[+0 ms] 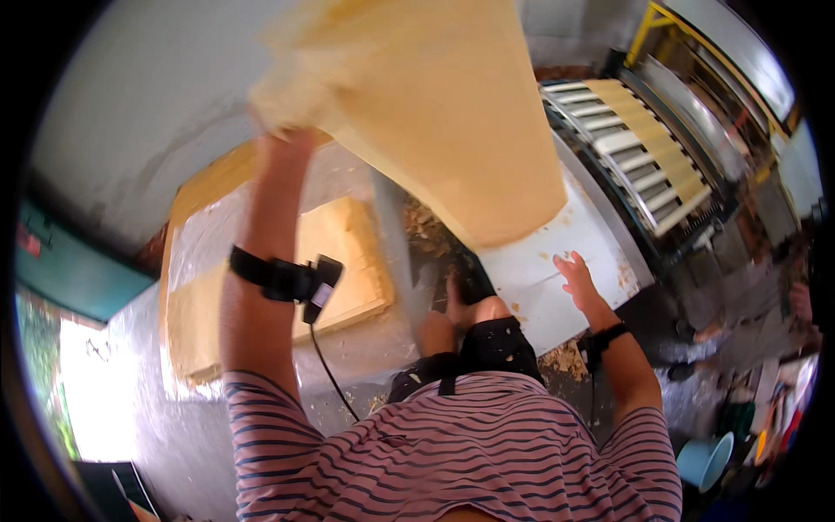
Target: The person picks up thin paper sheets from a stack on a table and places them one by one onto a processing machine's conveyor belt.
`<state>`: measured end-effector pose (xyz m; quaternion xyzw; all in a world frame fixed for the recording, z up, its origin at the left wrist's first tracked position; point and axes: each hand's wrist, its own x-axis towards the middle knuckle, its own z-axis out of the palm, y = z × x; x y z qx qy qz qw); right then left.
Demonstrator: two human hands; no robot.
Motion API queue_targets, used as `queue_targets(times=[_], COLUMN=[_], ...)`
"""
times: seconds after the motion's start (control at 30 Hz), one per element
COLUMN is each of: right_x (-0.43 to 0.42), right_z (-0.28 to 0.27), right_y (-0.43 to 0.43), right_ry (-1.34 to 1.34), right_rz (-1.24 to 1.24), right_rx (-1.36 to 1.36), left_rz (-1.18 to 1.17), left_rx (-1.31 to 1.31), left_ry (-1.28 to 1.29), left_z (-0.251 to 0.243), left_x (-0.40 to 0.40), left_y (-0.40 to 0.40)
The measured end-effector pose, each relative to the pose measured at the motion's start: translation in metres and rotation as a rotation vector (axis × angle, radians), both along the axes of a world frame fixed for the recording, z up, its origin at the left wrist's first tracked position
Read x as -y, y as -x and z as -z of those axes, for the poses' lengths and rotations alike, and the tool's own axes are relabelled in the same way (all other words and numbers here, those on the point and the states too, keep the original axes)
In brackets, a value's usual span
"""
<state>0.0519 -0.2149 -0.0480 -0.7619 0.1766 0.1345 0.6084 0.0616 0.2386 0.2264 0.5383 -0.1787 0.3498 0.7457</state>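
Note:
My left hand (280, 130), raised high and blurred, grips the crumpled edge of a large thin yellow sheet (443, 124) that looks like wood veneer. The sheet hangs in the air and slopes down to the right, its lower corner over a white tabletop (541, 300). My right hand (577, 280) is apart from the sheet, above the white tabletop, with fingers spread and nothing in it. Below my left forearm lie stacks of similar sheets (346, 254), on a surface covered with clear plastic film (218, 228).
A conveyor with pale slats (626, 147) carries a yellow strip (646, 134) beyond the tabletop. Shavings (424, 228) litter the floor between the stacks and table. A light blue bucket (704, 462) stands at lower right. A cable (329, 372) hangs from my left wrist device.

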Motion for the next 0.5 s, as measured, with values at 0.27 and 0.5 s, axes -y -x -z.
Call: queue_targets(times=[0.27, 0.5], right_x=[-0.221, -0.356], right_z=[-0.088, -0.044], right_y=[-0.029, -0.030], right_ry=[-0.749, -0.491], right_rz=[-0.610, -0.644], right_rx=[0.097, 0.161], left_rz=[-0.570, -1.082], left_rx=[-0.193, -0.629], left_ry=[0.561, 0.432], left_z=[0.060, 0.262], left_x=[-0.326, -0.391], left_y=[0.210, 0.406])
